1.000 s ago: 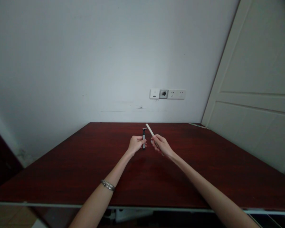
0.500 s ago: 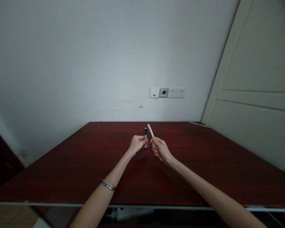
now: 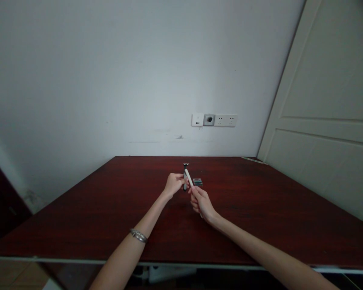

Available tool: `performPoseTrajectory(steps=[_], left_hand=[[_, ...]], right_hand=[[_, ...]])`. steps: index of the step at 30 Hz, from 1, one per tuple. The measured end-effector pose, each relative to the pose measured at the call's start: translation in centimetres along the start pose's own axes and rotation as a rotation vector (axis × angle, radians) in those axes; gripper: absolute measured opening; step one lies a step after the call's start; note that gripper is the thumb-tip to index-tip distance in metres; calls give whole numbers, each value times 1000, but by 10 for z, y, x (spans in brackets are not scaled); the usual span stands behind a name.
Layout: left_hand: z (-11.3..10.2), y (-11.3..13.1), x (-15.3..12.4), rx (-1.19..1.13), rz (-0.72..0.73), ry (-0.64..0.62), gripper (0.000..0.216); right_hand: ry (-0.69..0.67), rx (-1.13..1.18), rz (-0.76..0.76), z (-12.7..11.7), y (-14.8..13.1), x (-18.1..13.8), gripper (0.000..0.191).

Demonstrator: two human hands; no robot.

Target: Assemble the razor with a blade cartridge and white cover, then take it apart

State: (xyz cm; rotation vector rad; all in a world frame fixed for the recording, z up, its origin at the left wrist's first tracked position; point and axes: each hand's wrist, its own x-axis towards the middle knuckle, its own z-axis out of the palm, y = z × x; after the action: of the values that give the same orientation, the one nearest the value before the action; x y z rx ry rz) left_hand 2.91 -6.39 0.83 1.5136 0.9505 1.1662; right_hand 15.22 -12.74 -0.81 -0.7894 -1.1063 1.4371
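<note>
My left hand (image 3: 173, 185) is closed around the handle of a razor (image 3: 185, 186), grey and black with a T-shaped head, held upright with the head at the top. In my right hand (image 3: 203, 201) a slim white stick (image 3: 189, 178) leans up and to the left; I cannot tell its exact kind. The stick's tip overlaps the razor's handle just below the head, though whether they touch is unclear. Behind my right hand, a small flat rectangular packet (image 3: 197, 182), dark and pale, lies on the table.
The dark red wooden table (image 3: 109, 209) reaches back to a white wall (image 3: 139, 80) with a row of sockets (image 3: 226, 120). A pale panelled door (image 3: 326, 100) stands at the right. A thin light strip (image 3: 254, 160) lies at the back right corner.
My right hand has moved down and slightly left, bringing the white stick's tip across the razor. The flat packet behind it has come into view. My left hand stays nearly still.
</note>
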Motion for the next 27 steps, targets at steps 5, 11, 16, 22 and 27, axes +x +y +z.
performPoseTrajectory(steps=[5,11,16,22,27], left_hand=[[2,-3,1,23,9,2,17],[0,-6,2,13,24,9,22],[0,-9,3,4,19,-18,22],[-1,-6,1,8,17,-28,22],[-1,-4,0,1,7,-31,23]], right_hand=[[39,69,-138,1,-18,9,40],[40,2,-45,-4,-5,6,42],[52,50,-135,-2,-9,8,40],[59,30,-46,-4,-5,4,41],[56,30,-106,-3,-8,4,41]])
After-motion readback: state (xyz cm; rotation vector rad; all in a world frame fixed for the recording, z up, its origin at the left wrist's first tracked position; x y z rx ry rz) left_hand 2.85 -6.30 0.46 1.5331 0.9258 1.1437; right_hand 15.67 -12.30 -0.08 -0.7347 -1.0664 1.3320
